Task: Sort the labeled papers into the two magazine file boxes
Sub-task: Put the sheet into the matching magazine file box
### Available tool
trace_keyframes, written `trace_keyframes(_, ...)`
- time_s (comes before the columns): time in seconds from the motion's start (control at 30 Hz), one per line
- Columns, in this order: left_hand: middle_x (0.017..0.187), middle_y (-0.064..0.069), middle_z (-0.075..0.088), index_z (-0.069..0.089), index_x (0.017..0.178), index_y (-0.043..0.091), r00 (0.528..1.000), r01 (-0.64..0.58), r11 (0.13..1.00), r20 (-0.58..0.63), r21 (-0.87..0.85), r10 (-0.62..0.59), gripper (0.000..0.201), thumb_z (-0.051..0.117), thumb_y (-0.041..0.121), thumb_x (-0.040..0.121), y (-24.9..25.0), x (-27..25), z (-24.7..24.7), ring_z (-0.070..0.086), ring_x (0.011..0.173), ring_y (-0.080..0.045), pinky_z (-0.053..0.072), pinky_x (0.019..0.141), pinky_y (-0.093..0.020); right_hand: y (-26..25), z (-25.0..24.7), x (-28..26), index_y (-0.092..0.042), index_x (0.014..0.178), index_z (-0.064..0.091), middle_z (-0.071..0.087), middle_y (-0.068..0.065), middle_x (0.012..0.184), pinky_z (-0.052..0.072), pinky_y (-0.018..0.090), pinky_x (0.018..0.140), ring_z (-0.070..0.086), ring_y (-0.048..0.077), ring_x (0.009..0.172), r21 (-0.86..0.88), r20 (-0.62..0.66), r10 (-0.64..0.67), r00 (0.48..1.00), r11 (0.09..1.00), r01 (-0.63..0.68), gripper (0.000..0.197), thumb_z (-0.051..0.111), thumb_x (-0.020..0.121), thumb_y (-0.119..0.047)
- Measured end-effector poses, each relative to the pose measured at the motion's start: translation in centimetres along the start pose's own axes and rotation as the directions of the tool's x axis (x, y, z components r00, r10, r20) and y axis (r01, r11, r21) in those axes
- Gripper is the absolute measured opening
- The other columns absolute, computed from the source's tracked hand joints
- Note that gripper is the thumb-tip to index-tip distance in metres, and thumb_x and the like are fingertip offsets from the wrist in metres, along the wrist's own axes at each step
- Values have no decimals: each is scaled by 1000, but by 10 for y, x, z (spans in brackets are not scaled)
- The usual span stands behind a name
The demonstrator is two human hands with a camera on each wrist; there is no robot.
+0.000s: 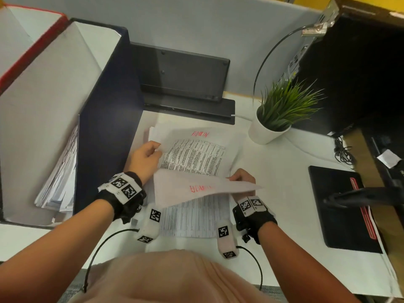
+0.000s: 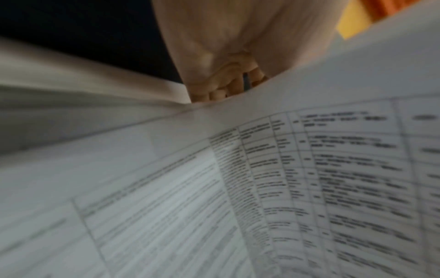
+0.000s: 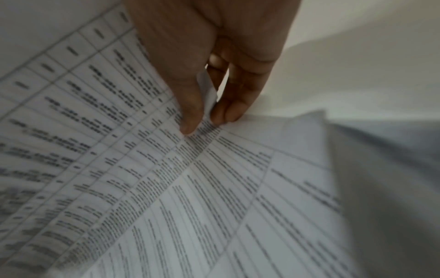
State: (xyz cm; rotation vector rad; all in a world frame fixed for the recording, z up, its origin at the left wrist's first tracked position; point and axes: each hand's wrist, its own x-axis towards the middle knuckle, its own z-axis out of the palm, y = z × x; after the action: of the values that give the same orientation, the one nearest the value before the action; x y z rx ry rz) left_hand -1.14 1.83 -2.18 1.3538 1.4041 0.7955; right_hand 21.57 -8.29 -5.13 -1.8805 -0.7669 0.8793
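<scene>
A pile of printed papers (image 1: 196, 154) with red labels lies mid-desk. My right hand (image 1: 237, 177) pinches the near edge of the top sheet (image 1: 196, 189) and holds it lifted and folded over, its red label showing through. The right wrist view shows thumb and fingers (image 3: 226, 112) pinching that sheet (image 3: 166, 188). My left hand (image 1: 156, 148) grips the pile's left edge; its curled fingers (image 2: 221, 88) sit behind a paper edge (image 2: 309, 169). Two magazine file boxes stand at the left: a red-edged one (image 1: 32, 51) and a navy one (image 1: 105, 106) holding papers (image 1: 59, 171).
A potted plant (image 1: 279, 114) stands right of the pile. A black monitor base (image 1: 181, 73) sits behind it against the partition. A black pad (image 1: 341, 206) lies at the right, with a dark computer case (image 1: 360, 73) and cables beyond.
</scene>
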Motion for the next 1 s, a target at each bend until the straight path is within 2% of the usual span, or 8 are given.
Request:
trace_keyframes(0.07, 88, -1, 65, 58, 74, 16, 998, 57, 988, 21, -145, -55, 25, 49, -3, 89, 1, -5, -3, 59, 85, -15, 48, 74, -19, -5, 2, 0, -6, 80, 54, 54, 1, 73, 42, 11, 57, 50, 14, 66, -187, 24, -2, 1000, 982, 6, 17, 69, 76, -1)
trace_keyframes(0.13, 92, -11, 63, 56, 72, 11, 994, 95, 963, 79, -251, -78, 27, 45, -8, 88, 2, -6, -5, 56, 92, -24, 47, 76, -29, -6, 2, -2, -3, 101, 53, 61, 3, 84, 54, 26, 68, 59, 15, 73, -66, -15, 23, 1000, 998, -24, 46, 81, 65, -6)
trace_keyframes(0.23, 94, -14, 63, 57, 69, 9, 982, 156, 941, 149, -299, -115, 29, 41, -7, 87, 6, -7, -7, 56, 94, -28, 45, 76, -35, -9, 0, -7, -9, 112, 49, 60, -8, 85, 53, 12, 63, 62, -3, 71, 165, -13, -16, 1000, 986, 18, 59, 78, 64, 8)
trace_keyframes(0.37, 93, -11, 68, 64, 61, 11, 958, 279, 915, 150, -290, -245, 28, 46, -3, 77, 14, -4, -7, 61, 88, -26, 47, 72, -31, -7, 1, -2, -10, 89, 60, 64, 4, 84, 52, 22, 72, 58, 15, 74, -31, 9, 74, 997, 997, -74, 25, 78, 71, -9)
trace_keyframes(0.43, 90, -10, 67, 66, 71, 6, 947, 320, 918, 112, -234, -302, 19, 48, 4, 78, 18, 3, -9, 60, 83, -25, 47, 67, -28, -5, 3, -3, -10, 67, 55, 57, 2, 66, 43, 11, 60, 52, 11, 60, -138, 32, 0, 999, 990, 4, 20, 70, 79, -5)
trace_keyframes(0.53, 94, -14, 67, 67, 93, -2, 926, 376, 927, 41, -15, -375, 25, 49, 13, 84, 18, 17, -11, 60, 82, -25, 46, 63, -27, 0, 1, -5, -14, 57, 52, 49, 2, 60, 36, 4, 48, 48, -3, 49, 80, -15, -17, 1000, 997, 18, 41, 49, 77, 23)
trace_keyframes(0.67, 106, -23, 65, 62, 95, -6, 922, 364, 827, -40, 428, -385, 26, 57, 18, 85, 17, 26, -8, 62, 89, -32, 50, 75, -37, 1, 4, -4, -12, 57, 49, 40, 5, 58, 34, 5, 41, 43, -3, 39, 244, -7, 44, 999, 969, -41, 43, 41, 71, 29)
trace_keyframes(1.0, 105, -11, 67, 64, 106, 4, 933, 296, 688, -44, 662, -358, 62, 78, 49, 66, 18, 27, 0, 64, 93, -27, 54, 78, -33, 7, 6, -1, -9, 45, 46, 44, -1, 44, 38, 13, 44, 44, 8, 44, 405, 1, 131, 991, 906, -120, 46, 35, 68, 29)
